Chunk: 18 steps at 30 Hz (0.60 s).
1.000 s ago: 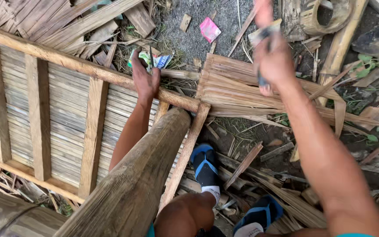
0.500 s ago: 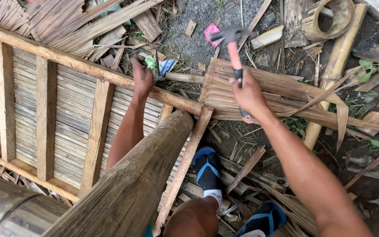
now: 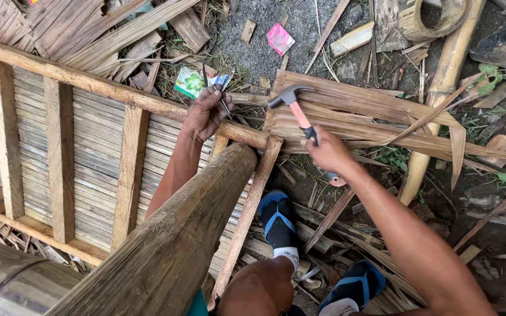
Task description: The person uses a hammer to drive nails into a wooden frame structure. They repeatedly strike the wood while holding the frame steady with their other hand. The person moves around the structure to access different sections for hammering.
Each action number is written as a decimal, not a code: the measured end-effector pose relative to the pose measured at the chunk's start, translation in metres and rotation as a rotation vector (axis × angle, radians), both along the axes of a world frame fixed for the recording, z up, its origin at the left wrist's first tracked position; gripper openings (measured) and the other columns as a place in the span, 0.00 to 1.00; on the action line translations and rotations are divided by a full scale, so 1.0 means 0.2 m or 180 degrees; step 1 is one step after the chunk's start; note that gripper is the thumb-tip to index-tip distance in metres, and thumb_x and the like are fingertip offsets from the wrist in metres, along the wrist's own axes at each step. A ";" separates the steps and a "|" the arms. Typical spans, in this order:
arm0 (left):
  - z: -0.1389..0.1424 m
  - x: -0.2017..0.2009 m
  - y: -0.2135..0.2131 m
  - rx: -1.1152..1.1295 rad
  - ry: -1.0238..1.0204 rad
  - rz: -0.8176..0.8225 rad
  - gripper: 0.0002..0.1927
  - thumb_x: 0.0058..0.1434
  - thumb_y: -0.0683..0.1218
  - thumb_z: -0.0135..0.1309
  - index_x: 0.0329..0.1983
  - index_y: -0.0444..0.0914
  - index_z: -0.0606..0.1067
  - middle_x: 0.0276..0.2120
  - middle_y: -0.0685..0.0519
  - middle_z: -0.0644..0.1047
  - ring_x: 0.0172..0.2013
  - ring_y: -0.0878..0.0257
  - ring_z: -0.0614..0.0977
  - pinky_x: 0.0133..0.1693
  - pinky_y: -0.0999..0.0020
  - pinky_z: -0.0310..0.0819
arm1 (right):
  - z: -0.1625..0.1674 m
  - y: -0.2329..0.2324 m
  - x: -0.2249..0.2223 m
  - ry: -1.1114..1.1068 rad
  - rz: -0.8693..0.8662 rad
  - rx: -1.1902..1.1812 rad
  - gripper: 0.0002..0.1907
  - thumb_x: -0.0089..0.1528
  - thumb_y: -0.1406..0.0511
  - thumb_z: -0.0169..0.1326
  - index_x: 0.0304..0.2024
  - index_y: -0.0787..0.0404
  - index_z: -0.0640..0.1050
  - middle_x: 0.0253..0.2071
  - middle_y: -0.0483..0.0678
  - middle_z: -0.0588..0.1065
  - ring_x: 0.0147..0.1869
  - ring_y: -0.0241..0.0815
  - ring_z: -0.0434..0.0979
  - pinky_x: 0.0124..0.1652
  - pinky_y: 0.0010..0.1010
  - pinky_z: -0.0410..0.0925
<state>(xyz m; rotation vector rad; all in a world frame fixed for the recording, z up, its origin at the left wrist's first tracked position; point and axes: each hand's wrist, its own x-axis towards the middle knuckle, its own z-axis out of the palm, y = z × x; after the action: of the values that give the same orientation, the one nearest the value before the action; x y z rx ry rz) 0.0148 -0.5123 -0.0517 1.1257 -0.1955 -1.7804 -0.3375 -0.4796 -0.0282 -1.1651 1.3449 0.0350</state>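
Looking down, we see our right hand (image 3: 328, 153) clenched around the orange-handled hammer (image 3: 297, 111), its steel head hanging at 12 o'clock of the fist, just above the wooden frame rail (image 3: 118, 92). Our left hand (image 3: 205, 114) pinches a nail (image 3: 225, 104) upright against that rail, fingers low so the nail's head stays exposed. A thick bamboo pole (image 3: 177, 246) runs from 7 o'clock up to the rail joint, and our blue sandals (image 3: 277, 219) are planted amid the scraps on the ground.
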 end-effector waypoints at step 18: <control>-0.11 -0.20 0.01 -0.0795 -0.3473 -0.2389 0.11 0.62 0.50 0.63 0.44 0.40 0.84 0.37 0.53 0.85 0.34 0.67 0.83 0.39 0.65 0.79 | 0.38 -0.51 -0.13 -0.0102 -0.0348 -0.1322 0.07 0.71 0.66 0.47 0.44 0.63 0.64 0.30 0.45 0.71 0.26 0.37 0.74 0.23 0.35 0.69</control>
<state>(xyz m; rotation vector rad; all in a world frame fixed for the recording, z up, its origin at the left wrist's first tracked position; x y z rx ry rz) -0.0260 -0.5113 -0.0728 1.8703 -1.6071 -1.4432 -0.3641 -0.5817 0.0481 -1.4264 1.4245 -0.3556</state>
